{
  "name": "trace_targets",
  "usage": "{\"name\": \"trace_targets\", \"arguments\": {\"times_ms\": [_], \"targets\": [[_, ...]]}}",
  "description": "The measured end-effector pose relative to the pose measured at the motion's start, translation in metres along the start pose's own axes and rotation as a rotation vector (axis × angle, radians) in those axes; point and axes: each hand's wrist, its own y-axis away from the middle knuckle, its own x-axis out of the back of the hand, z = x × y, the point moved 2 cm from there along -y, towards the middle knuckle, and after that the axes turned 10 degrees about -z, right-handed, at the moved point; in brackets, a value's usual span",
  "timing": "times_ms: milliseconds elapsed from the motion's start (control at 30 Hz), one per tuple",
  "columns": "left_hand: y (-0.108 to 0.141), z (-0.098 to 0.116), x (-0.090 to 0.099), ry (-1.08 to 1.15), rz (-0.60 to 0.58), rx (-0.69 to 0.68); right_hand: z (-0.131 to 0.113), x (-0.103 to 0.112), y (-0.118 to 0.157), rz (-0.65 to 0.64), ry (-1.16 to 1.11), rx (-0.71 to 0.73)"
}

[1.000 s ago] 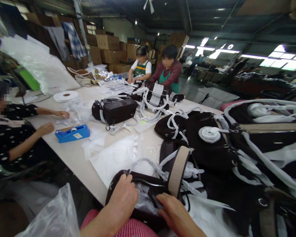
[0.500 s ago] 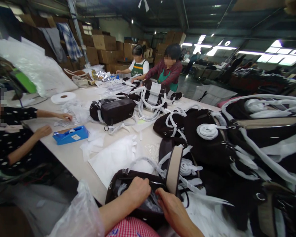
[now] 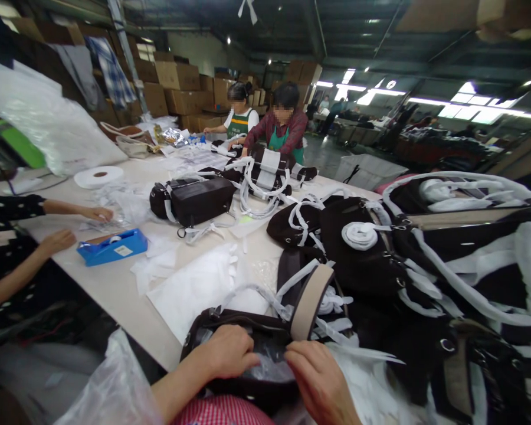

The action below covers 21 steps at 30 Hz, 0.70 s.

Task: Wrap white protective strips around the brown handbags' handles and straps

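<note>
Evidently, your left hand (image 3: 230,352) and right hand (image 3: 319,378) curled over the open dark bag (image 3: 252,389), whether pinching, I couldn't tell.

I am on a factory floor, in a bag workshop. Taking twelve o'clock as straight ahead of me, brown cartons (image 3: 179,77) stand stacked at eleven, and two co-workers (image 3: 294,124) in green aprons (image 3: 240,124) lean over the far side of our shared table (image 3: 115,280) at twelve. Dark bags (image 3: 367,265) with white wrapping (image 3: 359,235) crowd two o'clock; a blue tape dispenser (image 3: 115,247) sits at ten. Toward one, strip lights (image 3: 427,101) and bright windows (image 3: 487,113) open out a large hall.
</note>
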Motion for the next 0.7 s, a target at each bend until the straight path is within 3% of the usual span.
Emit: {"name": "trace_targets", "arguments": {"times_ms": [100,167,233,333,400,467,567,700], "targets": [[0.011,-0.001,0.002,0.056,-0.061,0.028,0.025,0.008,0.014,0.249,-0.12,-0.418],[0.016,0.001,0.001,0.082,-0.08,0.053,0.033,0.002,0.018,0.181,-0.245,-0.563],[0.021,0.004,-0.001,0.093,-0.071,0.067,0.03,-0.007,0.015,-0.013,-0.327,-0.523],[0.029,0.006,-0.001,0.092,-0.043,0.094,0.013,-0.014,0.008,-0.288,-0.366,-0.299],[0.035,0.004,0.001,0.122,-0.041,0.112,0.005,-0.011,0.008,-0.363,-0.377,-0.171],[0.041,0.001,0.003,0.174,-0.038,0.101,0.007,-0.004,0.012,-0.299,-0.365,-0.154],[0.044,0.004,0.007,0.25,0.023,0.024,0.021,0.004,0.03,-0.096,-0.28,-0.286],[0.03,0.026,0.003,0.294,0.073,-0.138,0.027,-0.002,0.047,-0.076,-0.275,-0.371]]}}
